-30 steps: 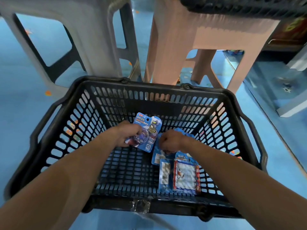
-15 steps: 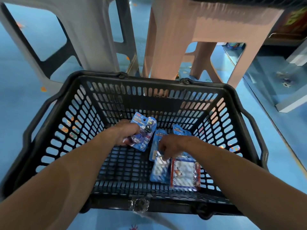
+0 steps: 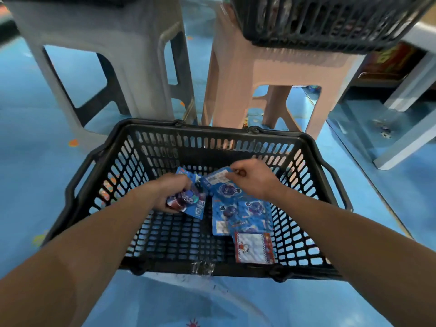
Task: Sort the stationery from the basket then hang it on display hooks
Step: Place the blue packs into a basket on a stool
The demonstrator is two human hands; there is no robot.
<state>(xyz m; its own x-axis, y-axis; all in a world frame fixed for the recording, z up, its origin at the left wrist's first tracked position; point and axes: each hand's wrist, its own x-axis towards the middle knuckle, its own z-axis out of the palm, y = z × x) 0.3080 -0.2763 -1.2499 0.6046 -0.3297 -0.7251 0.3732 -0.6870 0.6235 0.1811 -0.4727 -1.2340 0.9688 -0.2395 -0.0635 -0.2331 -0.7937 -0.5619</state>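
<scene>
Head view: looking down into the black basket [image 3: 212, 129] on the blue floor [image 3: 35, 161], the main change over the last half second is in the right hand [image 3: 253, 179]. It was down among the packs lying on the basket bottom. Now it has come up toward the far wall with one of them, the lifted pack [image 3: 220, 182], pinched by its top edge between thumb and curled fingers. That pack hangs tilted, its lower part just beside the held pack [image 3: 191, 204], which the left hand [image 3: 169, 194] still grips with fingers wrapped round its near side. Whether the two packs touch cannot be told.

For the task, this looks like sorting in progress: matching packs are being gathered toward the left hand. Nothing has left the basket, and no display hooks are in sight, so hanging seems some way off.

The stationery is flat blue card packs, each with a dark round item under a clear blister. The lifted pack shows a white label near its top. The loose blue packs [image 3: 236, 215] lie overlapping on the basket bottom at the right. A red-edged pack [image 3: 253, 247] with a pale checked face lies flat just nearer the person, touching them.

Beyond the basket stand a grey stool [image 3: 106, 55] and a pink stool [image 3: 271, 67], the latter carrying a second basket [image 3: 330, 20].
</scene>
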